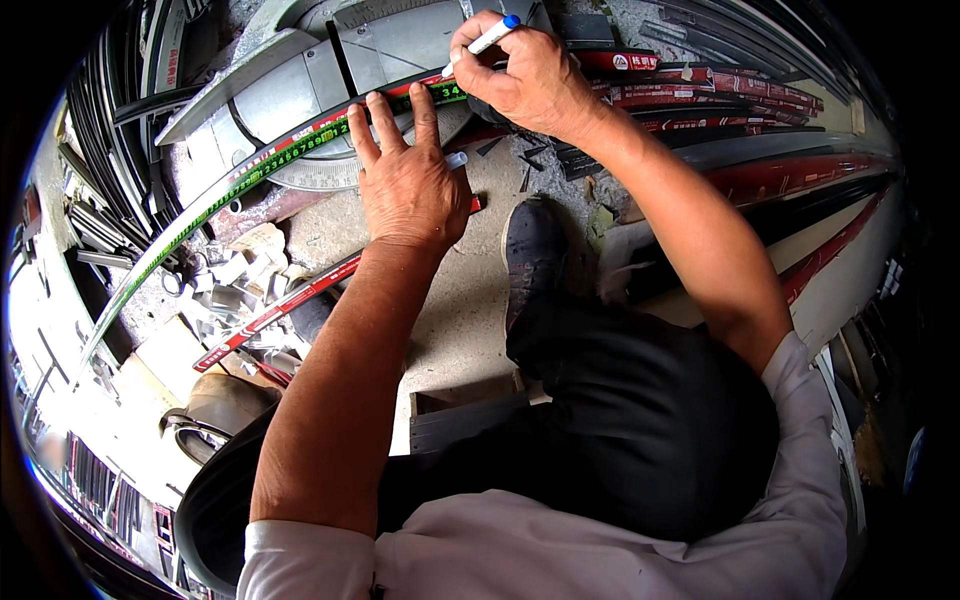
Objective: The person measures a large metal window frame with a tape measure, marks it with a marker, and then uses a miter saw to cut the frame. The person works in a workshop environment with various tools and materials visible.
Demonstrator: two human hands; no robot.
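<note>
My right hand grips a white marker pen with a blue end. Its tip meets the red-filmed strip beside the tape's edge. My left hand lies with fingers spread, fingertips pressing on a green tape measure and the strip. The tape runs along the strip's near side and curves away down to the left. A small pale tube-like piece pokes out by my left thumb; whether the hand holds it cannot be made out. Beneath lies a grey metal saw base with a curved scale.
Another red strip slants below my left forearm. Bundles of red and black strips lie at the right, dark strips at the far left. Offcuts litter the left floor. My shoe is near the middle.
</note>
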